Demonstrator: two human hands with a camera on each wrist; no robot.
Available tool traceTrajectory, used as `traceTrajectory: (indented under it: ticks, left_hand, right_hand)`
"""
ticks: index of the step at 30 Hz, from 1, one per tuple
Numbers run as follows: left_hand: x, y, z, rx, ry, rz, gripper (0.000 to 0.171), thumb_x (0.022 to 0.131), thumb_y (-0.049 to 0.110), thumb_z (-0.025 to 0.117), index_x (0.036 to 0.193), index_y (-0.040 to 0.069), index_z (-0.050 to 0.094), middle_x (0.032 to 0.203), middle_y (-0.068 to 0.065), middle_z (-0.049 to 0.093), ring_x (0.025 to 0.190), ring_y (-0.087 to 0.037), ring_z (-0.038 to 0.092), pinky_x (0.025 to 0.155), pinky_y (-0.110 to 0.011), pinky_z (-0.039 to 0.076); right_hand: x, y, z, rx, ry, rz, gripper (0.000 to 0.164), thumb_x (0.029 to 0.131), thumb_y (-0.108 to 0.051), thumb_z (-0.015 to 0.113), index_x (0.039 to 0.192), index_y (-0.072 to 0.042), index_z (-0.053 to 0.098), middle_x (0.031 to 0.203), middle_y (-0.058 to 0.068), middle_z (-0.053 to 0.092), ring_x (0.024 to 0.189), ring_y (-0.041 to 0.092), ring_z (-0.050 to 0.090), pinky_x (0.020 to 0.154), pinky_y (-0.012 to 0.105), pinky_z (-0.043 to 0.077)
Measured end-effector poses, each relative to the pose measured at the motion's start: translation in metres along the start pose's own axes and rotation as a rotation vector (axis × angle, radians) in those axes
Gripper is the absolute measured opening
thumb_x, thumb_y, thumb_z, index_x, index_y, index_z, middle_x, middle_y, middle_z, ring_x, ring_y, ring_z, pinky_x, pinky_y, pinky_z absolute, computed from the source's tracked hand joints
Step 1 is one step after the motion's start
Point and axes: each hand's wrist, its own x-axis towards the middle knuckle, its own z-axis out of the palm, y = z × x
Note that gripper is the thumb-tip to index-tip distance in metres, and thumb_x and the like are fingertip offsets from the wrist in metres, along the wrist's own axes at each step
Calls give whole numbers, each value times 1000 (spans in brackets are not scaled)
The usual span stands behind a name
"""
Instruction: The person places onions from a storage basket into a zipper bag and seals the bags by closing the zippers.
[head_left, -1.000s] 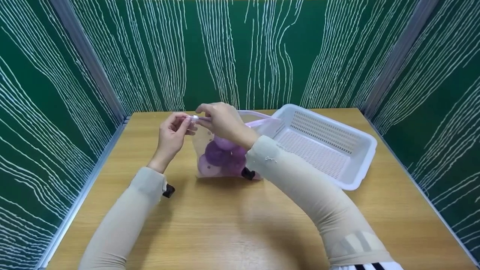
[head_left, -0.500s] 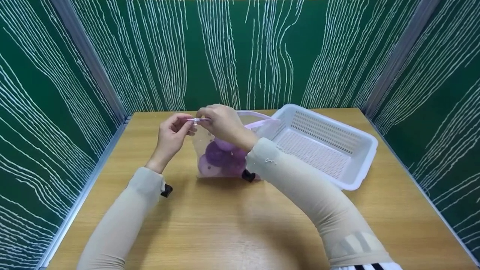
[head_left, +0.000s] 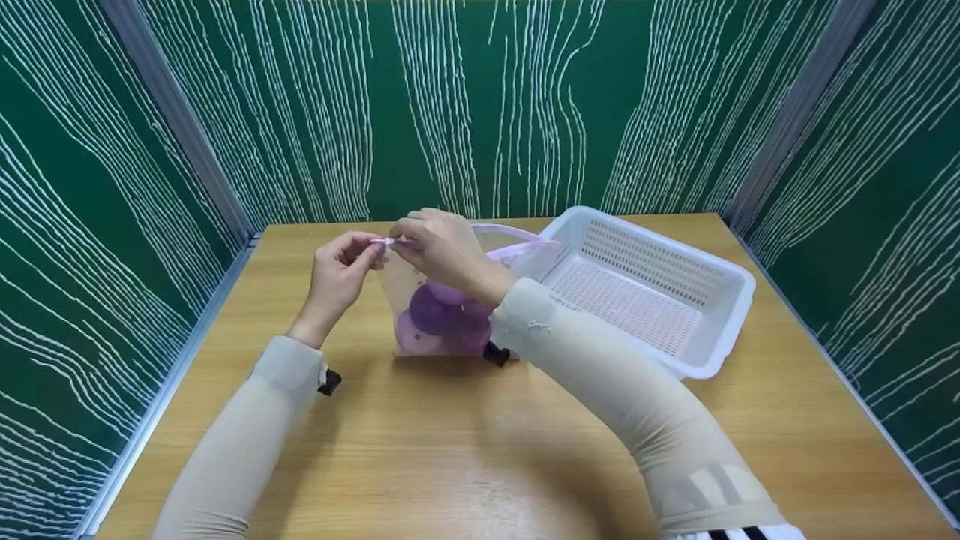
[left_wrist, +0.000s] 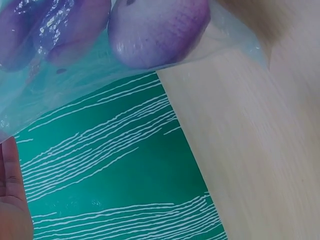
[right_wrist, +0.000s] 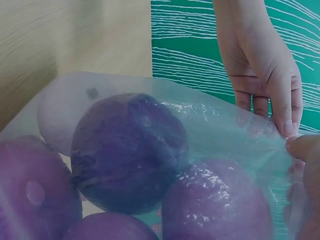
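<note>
A translucent plastic bag [head_left: 397, 289] stands on the table with several purple round balls [head_left: 433, 309] inside, one much darker than the others. My left hand [head_left: 336, 277] pinches the lilac strip at the bag's mouth, on its left end. Close beside it, my right hand [head_left: 454, 255] pinches the same strip. A small whitish piece [head_left: 388, 241], perhaps a slider, sits on the strip between the two hands. In the right wrist view the left thumb meets the bag's top corner. To the right of my right hand, the lilac strip [head_left: 517, 250] splits into two edges with a gap.
A white perforated plastic basket [head_left: 739, 315] stands at the back right of the wooden table [head_left: 420, 450], just beyond my right forearm. Green walls [head_left: 480, 112] with white wavy lines surround the table at the back and on both sides.
My left hand has shifted slightly left and down. The right fingers have come lower onto the strip, and the whitish piece has tilted and looks smaller. The bag and basket have barely moved.
</note>
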Motion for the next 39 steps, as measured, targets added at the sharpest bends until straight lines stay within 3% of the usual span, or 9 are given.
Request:
traceTrajectory:
  ticks: [3,9,12,21,27,39]
  left_hand:
    - [0,-1,-2,10,4,13,13,104,1,71,112,-8,77,101,-27,76,82,-10,74,80,-22,65]
    - [0,1,-3,17,33,52,11,99,-1,76,107,-7,81,95,2,79,81,-8,73,80,-22,65]
    - [1,2,-3,8,33,68,11,99,-2,76,108,-7,81,95,7,79,81,-8,74,80,-22,65]
    - [2,6,-2,18,27,99,10,100,-1,75,105,-7,81,94,-11,82,79,-6,73,77,-21,64]
    - [0,6,-3,52,54,102,9,99,-2,76,104,-7,81,95,-18,81,79,-5,72,76,-20,63]
    - [-2,7,-1,82,75,64,9,100,2,77,105,-4,82,94,-16,81,78,-7,71,74,-19,63]
  right_hand:
    - [1,-1,-1,-7,-17,12,18,107,-21,72,114,-8,82,103,8,81,92,25,74,82,37,63]
    - [1,-2,0,-13,-33,27,21,107,-23,72,116,-8,83,100,8,81,90,24,73,81,35,62]
    - [1,-2,0,-7,-24,21,19,106,-21,72,115,-8,83,100,8,81,89,24,73,81,36,62]
    - [-3,0,0,-8,41,-38,15,106,-17,71,108,-7,82,95,10,75,82,27,70,75,40,62]
    - [-6,1,-3,-28,44,-45,13,103,-14,72,108,-7,82,100,9,80,88,29,74,77,43,61]
    - [-15,7,-12,-57,56,-40,13,102,-13,73,107,-7,83,98,10,81,87,29,73,76,43,60]
